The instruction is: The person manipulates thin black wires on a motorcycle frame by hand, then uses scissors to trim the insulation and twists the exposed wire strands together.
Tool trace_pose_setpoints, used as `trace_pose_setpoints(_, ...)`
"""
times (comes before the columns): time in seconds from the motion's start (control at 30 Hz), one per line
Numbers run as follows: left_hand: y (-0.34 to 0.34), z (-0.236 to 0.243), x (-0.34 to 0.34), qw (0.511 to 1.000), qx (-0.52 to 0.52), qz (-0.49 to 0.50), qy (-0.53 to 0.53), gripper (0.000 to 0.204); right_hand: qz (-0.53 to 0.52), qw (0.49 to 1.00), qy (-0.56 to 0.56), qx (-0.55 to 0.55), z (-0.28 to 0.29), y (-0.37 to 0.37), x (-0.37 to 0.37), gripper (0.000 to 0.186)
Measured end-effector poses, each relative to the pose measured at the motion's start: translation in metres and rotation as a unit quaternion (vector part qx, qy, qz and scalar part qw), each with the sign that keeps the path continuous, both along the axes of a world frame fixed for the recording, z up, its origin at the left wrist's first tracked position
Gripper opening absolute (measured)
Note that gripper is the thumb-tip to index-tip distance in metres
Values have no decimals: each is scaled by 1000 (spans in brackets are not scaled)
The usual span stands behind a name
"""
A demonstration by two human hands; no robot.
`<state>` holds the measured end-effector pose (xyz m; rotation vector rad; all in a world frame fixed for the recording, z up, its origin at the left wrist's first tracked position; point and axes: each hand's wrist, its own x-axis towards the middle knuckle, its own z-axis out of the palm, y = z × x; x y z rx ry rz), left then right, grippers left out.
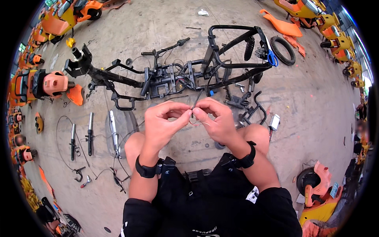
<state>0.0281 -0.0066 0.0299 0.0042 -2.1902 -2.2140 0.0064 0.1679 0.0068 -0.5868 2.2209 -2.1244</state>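
Both hands meet in front of me, above the floor between my knees. Thumb and fingers of my left hand [162,121] are pinched on a thin black cable [198,97]. My right hand [218,121] pinches the same cable close beside it, the fingertips of both nearly touching. A thin pale wire loops below the fingertips; its ends are hard to make out. Just beyond my hands lies a black tubular scooter frame [122,79] with brackets and wiring in its middle. Near the cable, a small blue part [211,93] shows at the frame's lower edge.
Fork tubes [90,134], a ratchet-like tool [85,181] and looped cables lie to the left. Right of the frame are a blue-handled tool [272,58], a black tyre [287,62], metal brackets [239,102] and a white box [274,121]. Orange and yellow scooters line both sides.
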Motion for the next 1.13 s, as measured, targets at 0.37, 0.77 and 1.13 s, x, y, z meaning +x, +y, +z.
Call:
trace_pose_setpoints(0.37,2,1,3,993,-100,42,42,11,0,993,-110,-32,-2,-9,0,17)
trace_pose_setpoints(0.77,9,-10,2,977,-171,72,102,3,5,978,-191,-81,-6,-12,-1,18)
trace_pose_setpoints(1.13,0,-4,3,987,-160,8,17,8,48,990,-130,-31,-11,-3,-3,17)
